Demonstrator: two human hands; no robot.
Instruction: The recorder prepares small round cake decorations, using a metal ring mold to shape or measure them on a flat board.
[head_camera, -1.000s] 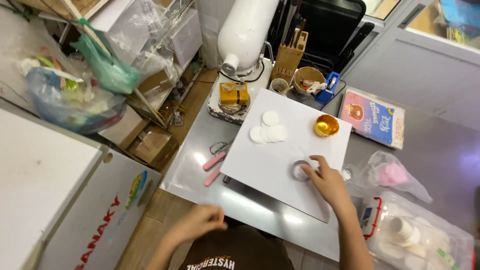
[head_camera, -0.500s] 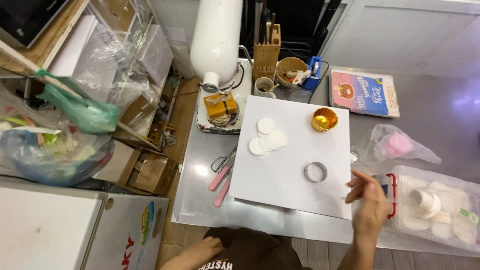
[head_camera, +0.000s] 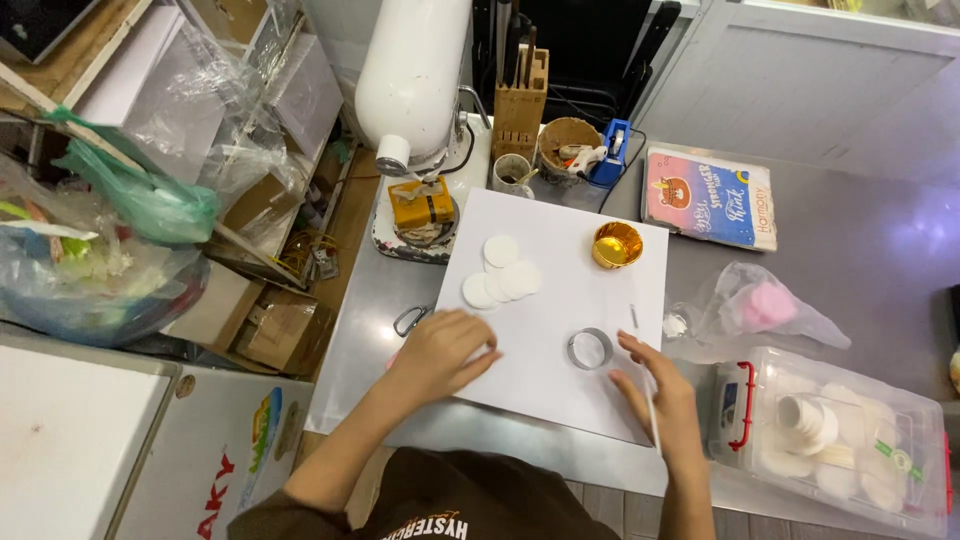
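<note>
Up at the back of the steel desk, a brown round pot holds small tools, a white cup with something dark in it stands just beside it, and a wooden knife block carries dark-handled knives. A gold foil cup sits on the far right part of the white board; what is in it cannot be told. At the right, a clear plastic box with a red latch holds white round pieces and a white stacked item, and a clear bag holds something pink. About 4 white discs lie in an overlapping cluster on the board's left part. The metal ring cutter lies flat on the board between both hands, nearer the right one. The left hand rests loosely curled on the board's left edge, fingers bent, gripping nothing visible, just below the discs. The right hand lies with fingers half open, fingertips near the ring without clearly touching it, and a thin white stick runs along it, apparently pinched there.
</note>
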